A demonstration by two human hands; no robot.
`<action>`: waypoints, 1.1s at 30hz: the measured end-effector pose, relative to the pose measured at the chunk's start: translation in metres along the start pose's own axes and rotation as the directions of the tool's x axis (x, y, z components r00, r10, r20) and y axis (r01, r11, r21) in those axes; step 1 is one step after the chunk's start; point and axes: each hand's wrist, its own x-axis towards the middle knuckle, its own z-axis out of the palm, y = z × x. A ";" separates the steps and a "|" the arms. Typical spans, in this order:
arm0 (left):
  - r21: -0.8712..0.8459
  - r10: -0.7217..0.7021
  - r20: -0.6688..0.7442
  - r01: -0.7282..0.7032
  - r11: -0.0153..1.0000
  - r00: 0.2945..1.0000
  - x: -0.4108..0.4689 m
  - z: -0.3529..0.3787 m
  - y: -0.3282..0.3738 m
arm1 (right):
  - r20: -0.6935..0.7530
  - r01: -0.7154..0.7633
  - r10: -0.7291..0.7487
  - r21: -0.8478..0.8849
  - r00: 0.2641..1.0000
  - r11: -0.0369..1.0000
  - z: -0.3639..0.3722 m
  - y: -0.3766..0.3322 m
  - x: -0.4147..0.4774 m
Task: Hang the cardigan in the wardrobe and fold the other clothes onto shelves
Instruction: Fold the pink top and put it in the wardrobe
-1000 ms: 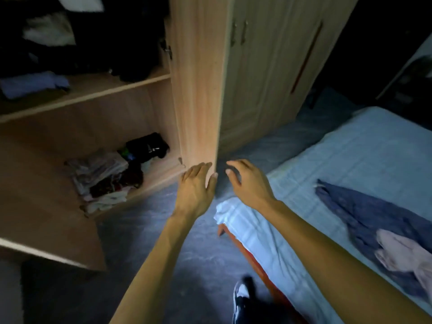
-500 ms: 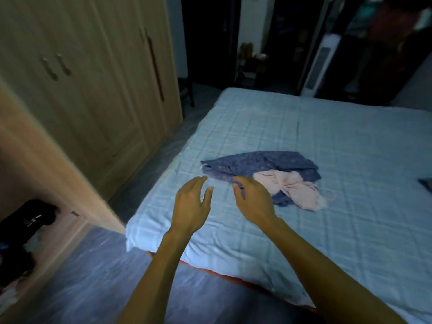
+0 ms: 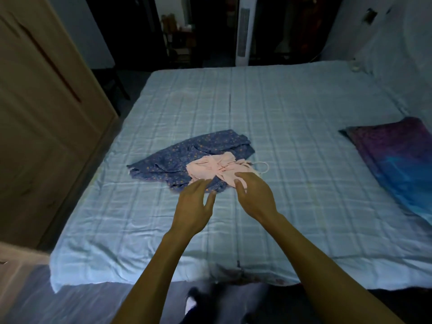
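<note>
1. Two pieces of clothing lie in a loose heap near the middle of the bed point(image 3: 292, 108), which has a pale blue checked cover.
2. The blue patterned garment point(image 3: 184, 155) is spread underneath. The crumpled pink garment point(image 3: 210, 170) sits on its right part, with a thin strap trailing onto the cover.
3. The left hand point(image 3: 194, 208) reaches out palm down at the near edge of the blue patterned garment. Its fingers are straight, slightly spread and hold nothing.
4. The right hand point(image 3: 256, 198) reaches over the near edge of the pink garment. Its fingers are loosely bent and apart, gripping nothing, and I cannot tell if they touch the cloth.
5. The wardrobe point(image 3: 46, 118) stands along the bed's left side, with the doors in view closed.
6. A purple and blue pillow point(image 3: 397, 157) lies at the bed's right edge, well apart from the clothes.
7. A white tower fan point(image 3: 243, 31) stands beyond the far end of the bed.
</note>
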 end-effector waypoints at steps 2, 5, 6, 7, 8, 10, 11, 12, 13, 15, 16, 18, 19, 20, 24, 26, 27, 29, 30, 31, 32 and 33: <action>0.006 -0.014 0.045 0.013 1.000 0.999 0.015 0.013 -0.009 | -0.003 -0.021 0.021 0.027 1.000 0.999 0.010 0.008 0.010; -0.038 -0.018 0.111 0.022 0.999 0.994 0.044 0.035 -0.027 | 0.021 -0.054 0.054 0.011 0.998 0.998 0.025 0.024 0.030; -0.056 -0.012 0.130 0.020 0.998 0.991 0.055 0.043 -0.032 | 0.031 -0.072 0.072 -0.011 0.997 0.997 0.031 0.032 0.038; -0.073 -0.008 0.150 0.019 0.997 0.989 0.067 0.051 -0.038 | 0.046 -0.096 0.097 -0.036 0.994 0.995 0.036 0.040 0.046; -0.085 -0.008 0.168 0.022 0.996 0.986 0.078 0.058 -0.044 | 0.064 -0.118 0.121 -0.062 0.991 0.991 0.041 0.047 0.055; -0.109 -0.023 0.215 0.047 0.993 0.976 0.099 0.074 -0.055 | 0.094 -0.162 0.172 -0.111 0.981 0.981 0.049 0.060 0.071; -0.123 -0.020 0.251 0.053 0.991 0.968 0.110 0.082 -0.061 | 0.105 -0.190 0.204 -0.124 0.973 0.974 0.051 0.066 0.078; -0.134 -0.008 0.290 0.049 0.990 0.957 0.120 0.090 -0.067 | 0.116 -0.218 0.234 -0.139 0.965 0.966 0.053 0.072 0.085; -0.137 0.005 0.322 0.041 0.990 0.947 0.132 0.098 -0.072 | 0.125 -0.240 0.261 -0.161 0.957 0.957 0.055 0.077 0.093; -0.121 0.010 0.381 0.039 0.992 0.925 0.155 0.116 -0.081 | 0.138 -0.282 0.311 -0.198 0.940 0.939 0.059 0.090 0.107; -0.109 0.008 0.408 0.040 0.993 0.913 0.166 0.125 -0.084 | 0.134 -0.302 0.333 -0.208 0.933 0.931 0.062 0.098 0.113; -0.092 0.013 0.462 0.034 0.995 0.887 0.186 0.145 -0.089 | 0.140 -0.341 0.375 -0.218 0.916 0.914 0.067 0.115 0.125; -0.077 0.020 0.489 0.021 0.997 0.872 0.196 0.158 -0.092 | 0.150 -0.360 0.397 -0.224 0.905 0.906 0.071 0.125 0.132; -0.063 0.028 0.515 0.005 0.998 0.857 0.205 0.171 -0.096 | 0.159 -0.380 0.419 -0.227 0.894 0.897 0.075 0.137 0.140; 0.033 0.009 0.624 -0.037 0.999 0.781 0.235 0.232 -0.109 | 0.208 -0.441 0.487 -0.232 0.848 0.867 0.098 0.186 0.163; 0.086 -0.033 0.659 -0.031 0.996 0.751 0.246 0.262 -0.117 | 0.246 -0.457 0.510 -0.243 0.824 0.856 0.111 0.210 0.172; 0.122 -0.055 0.679 -0.039 0.992 0.732 0.252 0.279 -0.123 | 0.255 -0.469 0.523 -0.245 0.813 0.849 0.117 0.222 0.175; 0.189 -0.085 0.708 -0.071 0.980 0.701 0.262 0.311 -0.135 | 0.264 -0.491 0.545 -0.246 0.796 0.836 0.129 0.245 0.181; 0.202 -0.086 0.707 -0.084 0.976 0.702 0.267 0.326 -0.140 | 0.263 -0.500 0.553 -0.244 0.790 0.831 0.134 0.256 0.183; 0.219 -0.086 0.700 -0.098 0.971 0.709 0.273 0.341 -0.143 | 0.262 -0.512 0.564 -0.241 0.783 0.824 0.139 0.266 0.184; 0.251 -0.081 0.691 -0.133 0.959 0.719 0.278 0.356 -0.148 | 0.266 -0.526 0.576 -0.239 0.773 0.816 0.143 0.275 0.185; 0.298 -0.080 0.691 -0.182 0.937 0.719 0.282 0.367 -0.152 | 0.276 -0.541 0.589 -0.235 0.759 0.808 0.148 0.282 0.185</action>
